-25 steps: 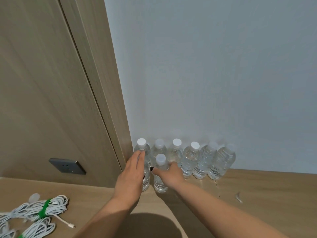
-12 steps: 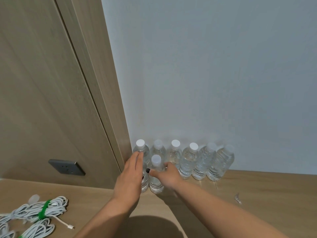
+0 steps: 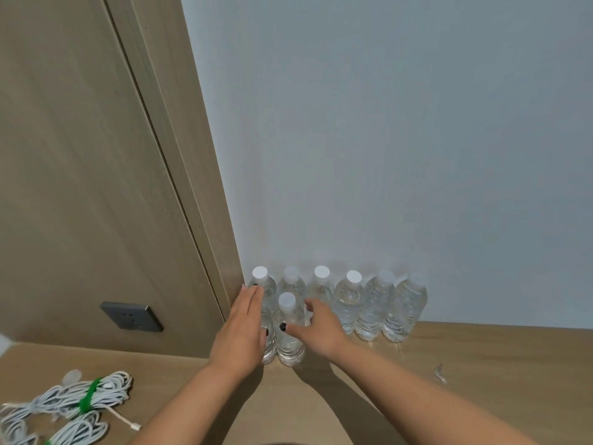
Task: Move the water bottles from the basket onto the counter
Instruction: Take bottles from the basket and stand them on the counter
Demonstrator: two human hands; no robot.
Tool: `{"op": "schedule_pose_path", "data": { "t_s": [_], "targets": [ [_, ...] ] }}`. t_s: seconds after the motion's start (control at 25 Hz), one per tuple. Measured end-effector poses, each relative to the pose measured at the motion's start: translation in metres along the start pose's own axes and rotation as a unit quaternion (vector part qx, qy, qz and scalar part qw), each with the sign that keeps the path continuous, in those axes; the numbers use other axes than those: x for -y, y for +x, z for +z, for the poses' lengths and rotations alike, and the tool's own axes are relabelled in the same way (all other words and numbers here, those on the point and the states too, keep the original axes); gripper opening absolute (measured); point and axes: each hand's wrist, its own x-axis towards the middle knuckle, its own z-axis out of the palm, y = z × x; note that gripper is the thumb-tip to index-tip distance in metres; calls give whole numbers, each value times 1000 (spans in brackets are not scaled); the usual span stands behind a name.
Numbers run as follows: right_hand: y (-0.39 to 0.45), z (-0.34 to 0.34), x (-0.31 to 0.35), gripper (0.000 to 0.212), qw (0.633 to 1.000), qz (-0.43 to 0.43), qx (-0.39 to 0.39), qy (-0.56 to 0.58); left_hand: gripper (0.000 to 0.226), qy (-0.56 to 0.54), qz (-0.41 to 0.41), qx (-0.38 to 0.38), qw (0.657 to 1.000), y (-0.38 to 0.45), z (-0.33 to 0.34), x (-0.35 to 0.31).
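Your left hand (image 3: 241,332) lies flat-fingered against a clear ribbed bottle (image 3: 269,335); your right hand (image 3: 317,329) pinches the white-capped front bottle (image 3: 288,332) at 12 o'clock.

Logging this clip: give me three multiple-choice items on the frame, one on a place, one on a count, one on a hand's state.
1. Where do the cables lie?
A. lower left of the counter
B. behind the bottles
C. right of the bottles

2. How many white caps show in the back row?
A. three
B. six
C. nine

3. What is the right hand doing?
A. resting flat on the counter
B. fingers curled round the front bottle
C. holding a cable

Answers:
1 A, the white coils with a green tie sit at the counter's lower left.
2 B, six caps line the wall behind the front bottle.
3 B, thumb and fingers wrap that bottle; the left hand lies straight-fingered beside it.
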Motion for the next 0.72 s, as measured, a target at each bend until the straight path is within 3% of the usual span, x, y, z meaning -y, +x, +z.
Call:
{"op": "schedule_pose_path", "data": {
  "t_s": [0.12,0.32,0.52,0.72],
  "targets": [
    [-14,-20,1,68,988,-117,-17,-98,79,-19,-11,-3,1000,-5,-15,-9],
    [-34,-54,-3,73,920,-268,-5,-287,82,-7,-15,-27,999,-27,-38,-27],
    [-53,-79,-6,80,880,-306,2,-363,81,26,-32,-63,997,-62,-57,-51],
    [-70,-85,-5,82,871,-317,9,-374,83,38,-52,-86,994,-101,-62,-66]
  ]
}}
